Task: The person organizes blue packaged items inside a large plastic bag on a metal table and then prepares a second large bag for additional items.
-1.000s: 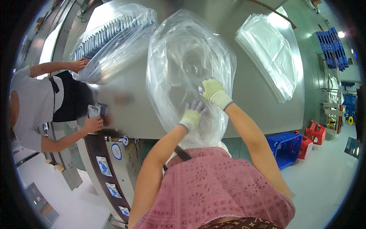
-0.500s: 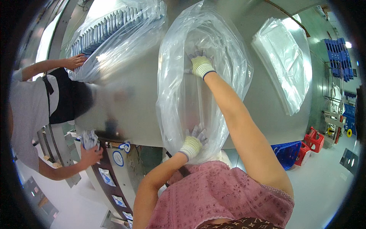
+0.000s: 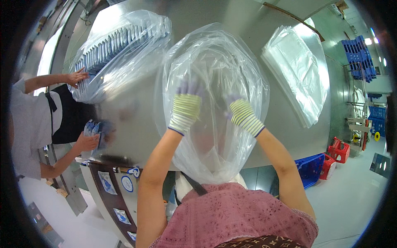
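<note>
A large clear plastic bag (image 3: 215, 159) lies spread on the metal table in front of me, its mouth opened into a wide oval. My left hand (image 3: 186, 107), in a yellow-and-white striped glove with purple-grey fingers, is over the bag's left inner part. Its fingers stretch away from me, smeared by motion. Opposite, my right hand (image 3: 245, 113) in a matching glove is at the bag's right inner side, thumb apart from blurred fingers. Neither hand visibly grips anything. The bag's near end hangs over the table edge against my pink garment.
A stack of flat clear bags (image 3: 295, 74) lies at right on the metal table (image 3: 132, 124). At left, a co-worker (image 3: 33, 111) handles blue-white packets (image 3: 111, 45) in another bag. A conveyor (image 3: 109, 198) carries packets. Below right are a blue crate (image 3: 309, 169) and red stools (image 3: 339, 150).
My left hand has moved from the bag's near end up to its left inner part. My right hand has come nearer to me and rightward. The co-worker's packets have moved from conveyor to table.
</note>
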Available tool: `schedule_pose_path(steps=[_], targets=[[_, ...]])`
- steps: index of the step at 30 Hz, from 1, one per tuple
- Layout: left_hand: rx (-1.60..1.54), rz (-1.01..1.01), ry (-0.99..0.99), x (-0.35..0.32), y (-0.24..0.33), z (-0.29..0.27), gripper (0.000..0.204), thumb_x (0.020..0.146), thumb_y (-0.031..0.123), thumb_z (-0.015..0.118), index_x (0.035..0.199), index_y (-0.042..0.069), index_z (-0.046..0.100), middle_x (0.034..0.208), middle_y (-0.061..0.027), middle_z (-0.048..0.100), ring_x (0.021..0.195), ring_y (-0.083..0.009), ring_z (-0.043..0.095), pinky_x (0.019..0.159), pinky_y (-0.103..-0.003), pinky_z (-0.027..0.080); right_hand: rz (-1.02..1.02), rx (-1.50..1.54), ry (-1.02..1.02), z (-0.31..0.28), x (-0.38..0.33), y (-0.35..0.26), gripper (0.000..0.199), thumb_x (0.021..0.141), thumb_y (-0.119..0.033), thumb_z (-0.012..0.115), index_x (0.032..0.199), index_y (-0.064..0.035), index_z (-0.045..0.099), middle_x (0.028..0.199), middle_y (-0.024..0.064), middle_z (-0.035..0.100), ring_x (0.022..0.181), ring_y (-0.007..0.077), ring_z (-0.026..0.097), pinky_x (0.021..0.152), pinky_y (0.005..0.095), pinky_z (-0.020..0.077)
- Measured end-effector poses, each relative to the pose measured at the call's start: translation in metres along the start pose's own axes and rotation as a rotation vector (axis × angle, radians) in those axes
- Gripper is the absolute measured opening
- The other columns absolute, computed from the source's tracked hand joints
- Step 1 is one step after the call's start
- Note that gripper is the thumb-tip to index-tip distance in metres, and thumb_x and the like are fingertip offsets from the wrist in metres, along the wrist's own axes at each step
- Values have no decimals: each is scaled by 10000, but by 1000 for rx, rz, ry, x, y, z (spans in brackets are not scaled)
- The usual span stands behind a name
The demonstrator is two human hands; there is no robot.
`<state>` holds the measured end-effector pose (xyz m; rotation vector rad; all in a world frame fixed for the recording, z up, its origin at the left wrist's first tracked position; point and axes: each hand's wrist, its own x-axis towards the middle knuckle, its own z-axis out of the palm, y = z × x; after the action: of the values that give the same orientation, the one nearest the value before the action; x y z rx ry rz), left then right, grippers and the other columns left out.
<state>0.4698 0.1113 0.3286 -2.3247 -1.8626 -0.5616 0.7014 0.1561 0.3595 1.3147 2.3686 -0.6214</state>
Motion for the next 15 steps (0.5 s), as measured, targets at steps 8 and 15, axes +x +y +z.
schedule_pose_path(steps=[8, 15], targets=[[63, -548, -256, 106, -43, 11, 1045, 695, 367, 782, 1501, 108, 169, 1502, -260, 191, 1380, -493, 173, 1111, -599, 167, 365, -129, 730, -98, 136, 52, 803, 769, -434, 701, 1408, -65, 383, 1455, 194, 379, 1312, 327, 386, 1102, 569, 213], [-728, -588, -276, 75, -132, 83, 410, 839, -3, 463, 1227, 53, 581, 995, -201, 676, 947, -285, 656, 860, -342, 511, -70, 185, 227, -79, 192, 149, 274, 866, -252, 598, 1021, -41, 679, 945, 233, 673, 858, 327, 664, 787, 403, 506]])
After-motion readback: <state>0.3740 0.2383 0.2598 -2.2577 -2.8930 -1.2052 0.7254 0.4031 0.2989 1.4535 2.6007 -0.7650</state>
